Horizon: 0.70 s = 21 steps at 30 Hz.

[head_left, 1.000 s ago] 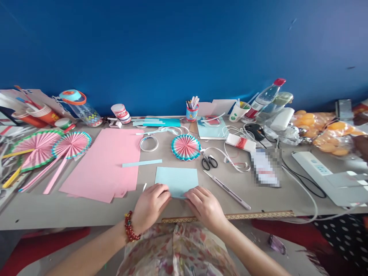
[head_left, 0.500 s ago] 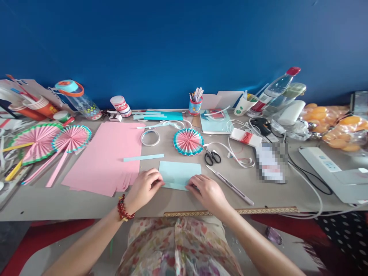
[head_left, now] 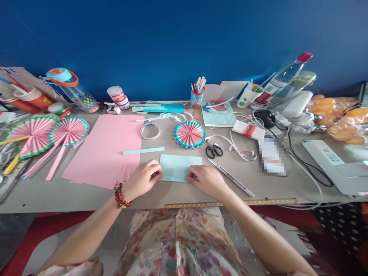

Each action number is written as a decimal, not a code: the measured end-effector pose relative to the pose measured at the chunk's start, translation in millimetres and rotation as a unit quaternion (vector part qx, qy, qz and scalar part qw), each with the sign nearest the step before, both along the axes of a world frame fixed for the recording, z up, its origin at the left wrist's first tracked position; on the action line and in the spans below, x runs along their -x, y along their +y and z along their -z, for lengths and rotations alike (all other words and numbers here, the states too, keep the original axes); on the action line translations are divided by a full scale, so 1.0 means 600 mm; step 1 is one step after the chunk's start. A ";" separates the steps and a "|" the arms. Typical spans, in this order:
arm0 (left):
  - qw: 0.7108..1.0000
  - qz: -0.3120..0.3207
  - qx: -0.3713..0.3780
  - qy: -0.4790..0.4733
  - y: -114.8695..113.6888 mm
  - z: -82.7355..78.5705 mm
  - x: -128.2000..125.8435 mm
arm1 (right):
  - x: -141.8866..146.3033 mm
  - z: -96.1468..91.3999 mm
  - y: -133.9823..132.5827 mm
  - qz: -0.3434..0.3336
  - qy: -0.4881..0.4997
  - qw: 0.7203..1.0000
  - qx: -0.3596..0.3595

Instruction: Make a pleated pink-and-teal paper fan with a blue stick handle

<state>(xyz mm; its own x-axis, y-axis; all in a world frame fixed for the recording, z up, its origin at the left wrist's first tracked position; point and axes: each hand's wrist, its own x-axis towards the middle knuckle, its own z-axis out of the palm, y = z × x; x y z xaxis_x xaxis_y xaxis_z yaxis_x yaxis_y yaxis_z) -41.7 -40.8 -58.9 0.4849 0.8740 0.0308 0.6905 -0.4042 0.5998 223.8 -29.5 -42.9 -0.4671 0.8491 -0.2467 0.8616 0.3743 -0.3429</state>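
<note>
A light blue sheet of paper [head_left: 180, 164] lies on the desk in front of me, with a narrow creased band along its near edge. At its near left corner my left hand [head_left: 146, 177] pinches that edge between thumb and curled fingers. My right hand [head_left: 206, 179] is closed on the same edge at the near right corner; its fingertips are partly hidden. Just beyond the sheet are a loose blue paper strip [head_left: 143, 151] and a round pleated paper rosette [head_left: 189, 135] in pink, white and blue.
Pink paper sheets [head_left: 100, 149] lie to the left, near finished paper fans [head_left: 69, 132]. Black-handled scissors [head_left: 214, 150] and a utility knife [head_left: 231, 178] lie to the right. A roll of tape [head_left: 150, 131] sits behind. A patterned strip [head_left: 230, 203] runs along the desk's front edge.
The view has tipped down slightly, so the desk appears higher in the picture. Both hands stay at the near corners of the blue paper, with little visible movement against it.
</note>
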 end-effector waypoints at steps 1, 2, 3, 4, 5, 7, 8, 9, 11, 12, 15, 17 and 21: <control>1.000 0.003 0.002 0.000 0.000 0.000 0.000 | 0.000 0.000 0.000 0.001 0.003 1.000 0.000; 1.000 0.005 0.005 0.000 0.000 0.001 0.001 | -0.001 0.000 0.001 0.001 0.006 1.000 -0.001; 1.000 0.006 0.006 0.000 0.000 0.001 0.001 | -0.001 0.001 0.001 0.001 0.008 1.000 -0.001; 1.000 0.006 0.007 0.002 0.000 0.001 0.001 | -0.001 0.001 0.001 0.001 0.009 1.000 -0.001; 1.000 0.006 0.006 0.004 -0.001 0.002 0.001 | -0.001 0.001 0.001 0.002 0.008 1.000 0.000; 1.000 0.006 0.003 0.009 -0.002 0.003 0.001 | -0.002 0.000 0.001 0.000 0.007 1.000 0.002; 1.000 0.007 0.002 0.010 -0.002 0.004 0.001 | -0.002 0.000 0.001 -0.001 0.007 1.000 0.003; 1.000 0.009 0.002 0.012 -0.003 0.004 0.002 | -0.001 -0.001 0.001 -0.002 0.007 1.000 0.004; 1.000 0.011 0.001 0.015 -0.004 0.006 0.002 | -0.001 -0.002 0.002 -0.002 0.005 1.000 0.005; 1.000 0.011 0.000 0.017 -0.005 0.007 0.002 | -0.001 -0.002 0.001 -0.001 0.004 1.000 0.005; 1.000 0.008 -0.005 0.023 -0.005 0.008 0.002 | -0.001 -0.003 0.001 0.003 0.004 1.000 0.006; 1.000 0.011 -0.004 0.023 -0.005 0.007 0.002 | -0.001 -0.002 0.001 0.006 0.004 1.000 0.007; 1.000 0.021 0.006 0.018 -0.006 0.006 0.004 | -0.001 -0.001 0.002 0.008 0.005 1.000 0.008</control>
